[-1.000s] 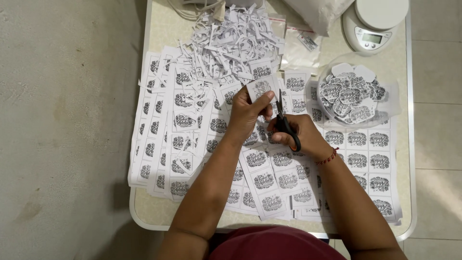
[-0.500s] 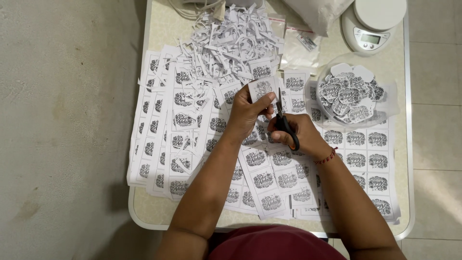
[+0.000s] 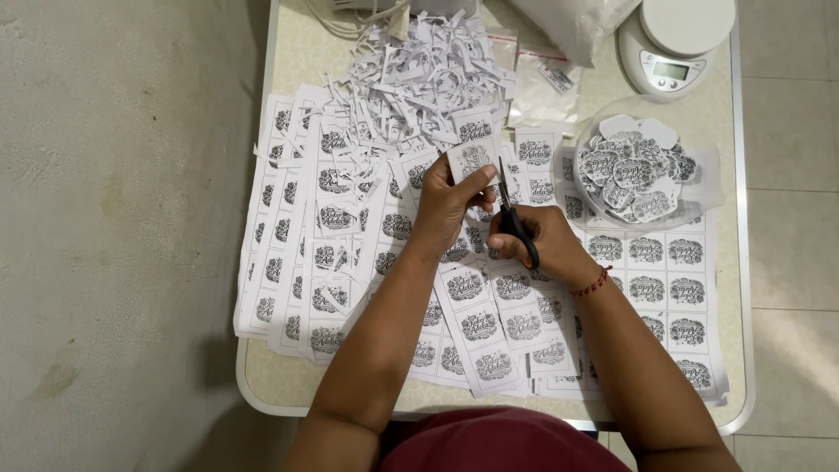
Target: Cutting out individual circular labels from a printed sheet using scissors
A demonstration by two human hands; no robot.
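Counter (image 3: pixel 306 398) buried under label sheets (image 3: pixel 332 253); left hand (image 3: pixel 446 205) pinching label cutout (image 3: pixel 470 160) at fingertips, right hand (image 3: pixel 537 240) gripping scissors (image 3: pixel 514 218) just beside it.

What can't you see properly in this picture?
Head view:
- Black-handled scissors: the right hand covers the handle loops.
- Small printed paper label: the left hand hides its lower edge.
- White bag: cut off by the top edge.
- White round kitchen scale: the screen is too small to read.
- Clear round bowl of cut labels: the designs are too tiny to make out.
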